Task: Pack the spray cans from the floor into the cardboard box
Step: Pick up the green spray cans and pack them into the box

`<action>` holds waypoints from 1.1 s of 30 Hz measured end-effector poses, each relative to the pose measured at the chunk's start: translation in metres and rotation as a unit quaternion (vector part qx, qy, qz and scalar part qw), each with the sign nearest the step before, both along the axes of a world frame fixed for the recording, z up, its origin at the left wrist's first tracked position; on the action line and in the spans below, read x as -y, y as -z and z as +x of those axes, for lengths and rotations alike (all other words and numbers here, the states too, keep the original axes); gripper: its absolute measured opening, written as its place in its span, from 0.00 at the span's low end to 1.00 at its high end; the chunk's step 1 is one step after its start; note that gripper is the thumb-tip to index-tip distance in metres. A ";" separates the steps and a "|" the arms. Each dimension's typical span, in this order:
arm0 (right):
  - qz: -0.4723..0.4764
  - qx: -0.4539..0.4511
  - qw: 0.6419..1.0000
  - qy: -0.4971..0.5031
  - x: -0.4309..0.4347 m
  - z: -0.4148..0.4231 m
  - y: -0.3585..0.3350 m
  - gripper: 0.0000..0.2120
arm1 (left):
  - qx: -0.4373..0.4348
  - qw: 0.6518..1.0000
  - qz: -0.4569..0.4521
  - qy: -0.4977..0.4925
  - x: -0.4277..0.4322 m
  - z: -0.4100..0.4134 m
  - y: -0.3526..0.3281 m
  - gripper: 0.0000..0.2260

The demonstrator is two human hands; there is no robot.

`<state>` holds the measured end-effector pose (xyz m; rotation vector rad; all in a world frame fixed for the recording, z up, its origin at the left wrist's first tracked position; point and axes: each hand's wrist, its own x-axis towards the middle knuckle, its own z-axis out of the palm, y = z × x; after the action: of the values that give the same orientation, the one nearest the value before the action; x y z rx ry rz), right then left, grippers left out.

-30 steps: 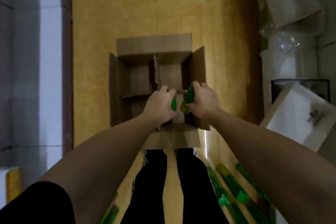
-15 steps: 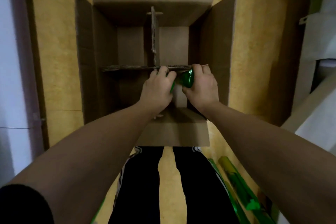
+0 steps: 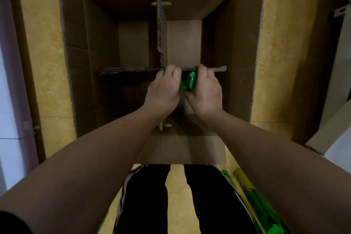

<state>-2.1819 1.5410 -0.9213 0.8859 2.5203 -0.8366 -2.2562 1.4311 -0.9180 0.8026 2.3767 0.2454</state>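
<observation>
— What sort of place is this?

— A packing or storage room, by the look of it, rather than a lived-in one. A large cardboard box (image 3: 237, 43) stands open on a bare yellow floor (image 3: 45, 43) with its flaps spread. A corrugated divider (image 3: 133, 69) splits it into compartments.

— What else points that way?

— Green spray cans (image 3: 256, 201) lie loose on the floor at the lower right, several close together. Pale boxes (image 3: 334, 150) stand along the right edge. On the left runs a plain pale wall (image 3: 5, 119) with a dark strip beside it. It is all stock and packaging, set straight on the floor.
</observation>
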 end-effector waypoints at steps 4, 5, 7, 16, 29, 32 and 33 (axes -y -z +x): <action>0.008 0.008 1.000 0.008 0.005 -0.008 -0.001 0.37 | 0.000 1.000 -0.002 -0.005 0.002 0.000 0.001 0.30; 0.009 0.013 1.000 0.012 0.006 -0.010 -0.001 0.38 | 0.002 1.000 -0.004 -0.010 0.003 0.001 0.000 0.33; 0.006 0.029 0.999 0.016 0.008 -0.011 -0.003 0.40 | 0.018 1.000 -0.010 -0.016 0.005 0.001 -0.004 0.39; -0.002 0.125 0.992 -0.028 -0.001 -0.018 -0.051 0.52 | -0.020 0.994 -0.098 0.043 0.007 -0.016 -0.064 0.46; 0.136 -0.025 0.989 -0.043 -0.096 -0.078 -0.381 0.48 | -0.180 0.982 -0.006 0.049 -0.067 -0.092 -0.397 0.34; 0.174 -0.052 0.983 -0.021 -0.115 -0.070 -0.471 0.47 | -0.225 0.972 0.035 0.058 -0.086 -0.093 -0.484 0.33; 0.184 -0.060 0.981 -0.008 -0.119 -0.065 -0.498 0.47 | -0.238 0.968 0.044 0.068 -0.091 -0.091 -0.510 0.33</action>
<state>-2.2467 1.6602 -0.4230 0.9471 2.8397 -0.4324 -2.3471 1.5223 -0.4083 1.1713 2.7508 0.1098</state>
